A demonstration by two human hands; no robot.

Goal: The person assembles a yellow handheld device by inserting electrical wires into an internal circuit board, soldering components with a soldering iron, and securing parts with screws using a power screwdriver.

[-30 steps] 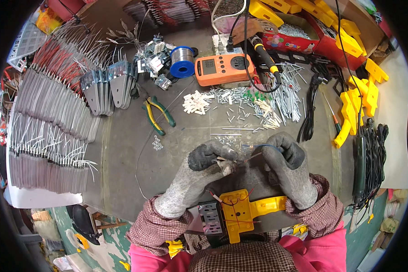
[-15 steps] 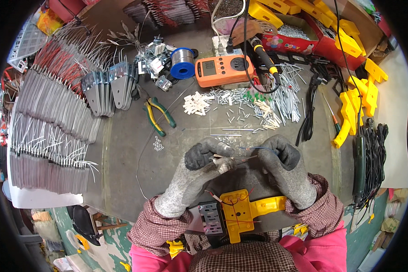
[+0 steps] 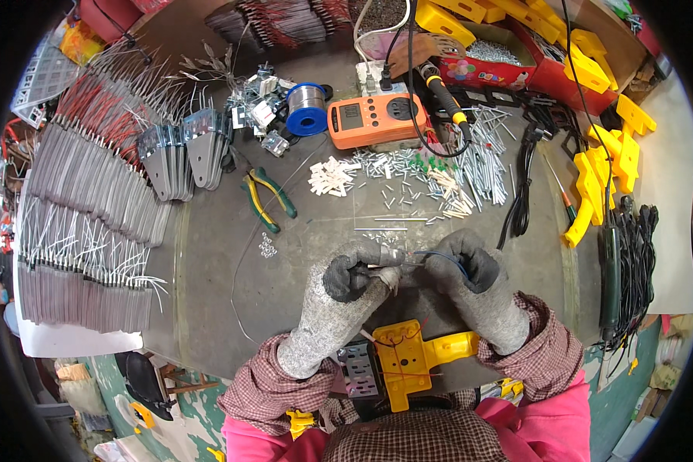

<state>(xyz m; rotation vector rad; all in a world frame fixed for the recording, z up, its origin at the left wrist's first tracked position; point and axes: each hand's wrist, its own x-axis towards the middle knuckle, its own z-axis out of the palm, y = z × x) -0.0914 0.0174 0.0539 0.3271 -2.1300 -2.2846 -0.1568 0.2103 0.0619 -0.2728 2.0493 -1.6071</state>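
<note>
Both my hands wear grey gloves with dark fingertips and work close together above the table. My left hand is closed in a pinch on a thin wire end, whose tip is mostly hidden by the fingers. My right hand is closed on a dark blue wire that runs toward the left fingertips. Below them, at the table's near edge, lies a yellow plastic housing with thin red wires on it. A dark slotted metal part adjoins the housing's left side.
Beyond my hands lie small white sleeves, metal rods and green-handled pliers. An orange meter, a solder spool and a soldering iron stand farther back. Wired grey strips fill the left; black cables lie right.
My hands have drawn slightly closer together, the left moving a little right and the right a little left. The blue wire is still between them.
</note>
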